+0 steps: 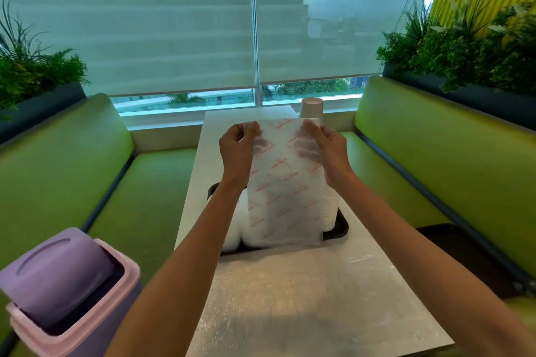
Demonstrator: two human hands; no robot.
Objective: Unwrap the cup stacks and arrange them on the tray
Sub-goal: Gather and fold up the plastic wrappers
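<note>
Narrow table [290, 298] runs between two green benches [87, 168], with its far edge at the window sill. Black tray [340, 226] sits mid-table, right rim near the table's right edge. White cup stacks [235, 229] are on the tray at its left and right sides, partly hidden. Bin [66, 284] stands low left, beside the table's near corner, lid tilted. One upturned cup [311, 107] is at the far right end of the table. Wrapper [285, 182], translucent with red print, is held up above the tray and hangs down, its lower edge over the tray's near rim. Left hand [236, 148] pinches the top-left corner and right hand [330, 148] the top-right. Thumbs are in front, fingers [307, 151] curl behind and show through the film.
</note>
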